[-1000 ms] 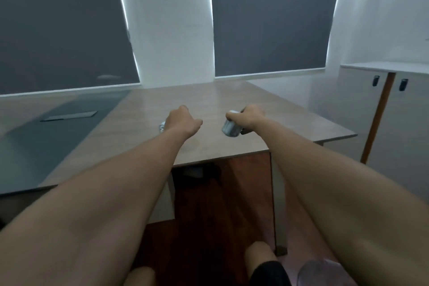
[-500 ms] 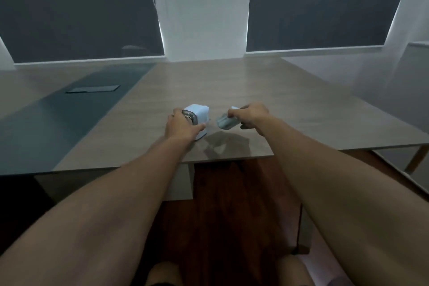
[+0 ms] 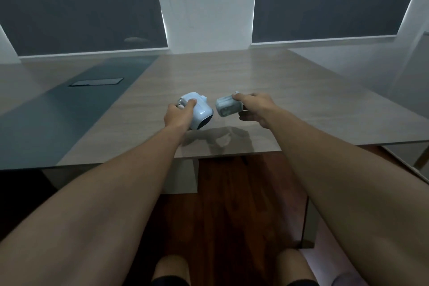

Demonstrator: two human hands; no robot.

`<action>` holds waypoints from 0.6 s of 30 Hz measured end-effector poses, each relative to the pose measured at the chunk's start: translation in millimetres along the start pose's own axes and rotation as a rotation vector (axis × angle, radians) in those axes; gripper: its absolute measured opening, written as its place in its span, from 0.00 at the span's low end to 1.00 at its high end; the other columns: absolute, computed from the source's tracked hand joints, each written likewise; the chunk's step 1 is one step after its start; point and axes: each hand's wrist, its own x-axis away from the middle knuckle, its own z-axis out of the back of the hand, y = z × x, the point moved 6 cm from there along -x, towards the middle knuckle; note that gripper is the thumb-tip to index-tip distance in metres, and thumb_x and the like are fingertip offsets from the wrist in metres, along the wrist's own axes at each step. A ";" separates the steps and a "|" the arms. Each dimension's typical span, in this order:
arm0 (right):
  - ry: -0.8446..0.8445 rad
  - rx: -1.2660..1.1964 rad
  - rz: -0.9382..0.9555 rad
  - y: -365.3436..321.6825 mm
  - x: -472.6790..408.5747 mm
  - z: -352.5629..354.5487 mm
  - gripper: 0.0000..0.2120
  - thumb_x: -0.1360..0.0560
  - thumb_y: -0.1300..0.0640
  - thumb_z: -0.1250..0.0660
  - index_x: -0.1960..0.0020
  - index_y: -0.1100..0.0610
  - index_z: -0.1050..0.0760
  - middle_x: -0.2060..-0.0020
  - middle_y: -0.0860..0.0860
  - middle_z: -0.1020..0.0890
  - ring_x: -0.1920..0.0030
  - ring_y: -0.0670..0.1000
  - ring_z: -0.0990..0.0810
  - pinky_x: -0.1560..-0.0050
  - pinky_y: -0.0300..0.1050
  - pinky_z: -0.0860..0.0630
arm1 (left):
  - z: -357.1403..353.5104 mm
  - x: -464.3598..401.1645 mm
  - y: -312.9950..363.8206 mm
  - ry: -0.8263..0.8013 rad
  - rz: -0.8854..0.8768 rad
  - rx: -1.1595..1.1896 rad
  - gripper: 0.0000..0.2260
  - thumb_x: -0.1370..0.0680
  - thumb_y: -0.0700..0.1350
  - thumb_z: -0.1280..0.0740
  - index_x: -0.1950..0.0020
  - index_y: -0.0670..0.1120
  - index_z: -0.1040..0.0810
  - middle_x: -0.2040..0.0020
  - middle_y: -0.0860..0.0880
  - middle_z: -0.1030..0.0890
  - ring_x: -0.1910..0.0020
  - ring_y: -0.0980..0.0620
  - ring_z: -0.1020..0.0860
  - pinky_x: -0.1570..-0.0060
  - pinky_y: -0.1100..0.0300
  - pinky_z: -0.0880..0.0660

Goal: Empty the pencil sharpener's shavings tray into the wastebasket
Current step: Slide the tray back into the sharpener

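Note:
My left hand grips a pale blue pencil sharpener, tilted above the wooden table, with its dark empty slot facing down and right. A little to the right, my right hand holds the translucent shavings tray by its far end, apart from the sharpener by a small gap. Both are lifted above the table's near edge and cast a shadow on it. No wastebasket is clearly in view.
A dark grey inlay with a flat cable hatch runs along the table's left side. Dark blinds cover the windows behind. Under the table, a leg stands on red-brown floor; my knees show at the bottom.
The view has swung left and down. The sharpener has come up off the table into a tilt, and the tray in my right hand now sits clearly apart from it.

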 end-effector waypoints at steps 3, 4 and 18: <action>-0.027 -0.067 0.018 -8.8 11.4 -2.7 0.22 0.30 0.49 0.25 0.43 0.61 0.25 0.46 0.60 0.19 0.57 0.57 0.17 0.56 0.50 0.17 | 3.8 4.8 1.5 -0.079 0.070 0.168 0.24 0.31 0.57 0.30 0.42 0.43 0.24 0.42 0.43 0.19 0.47 0.41 0.18 0.47 0.44 0.19; -0.033 -0.077 0.026 -11.8 15.5 -3.8 0.19 0.30 0.49 0.25 0.46 0.60 0.24 0.48 0.60 0.19 0.58 0.57 0.17 0.56 0.50 0.17 | 4.5 7.9 4.0 -0.098 0.076 0.214 0.21 0.29 0.55 0.30 0.43 0.44 0.25 0.43 0.42 0.19 0.49 0.41 0.18 0.48 0.44 0.18; -0.108 -0.189 0.091 -54.8 85.8 12.8 0.24 0.32 0.52 0.27 0.40 0.64 0.22 0.54 0.60 0.20 0.65 0.56 0.19 0.63 0.45 0.18 | 26.6 69.3 67.7 -0.189 -0.003 0.392 0.16 0.28 0.49 0.31 0.42 0.46 0.24 0.42 0.43 0.19 0.47 0.40 0.18 0.52 0.45 0.18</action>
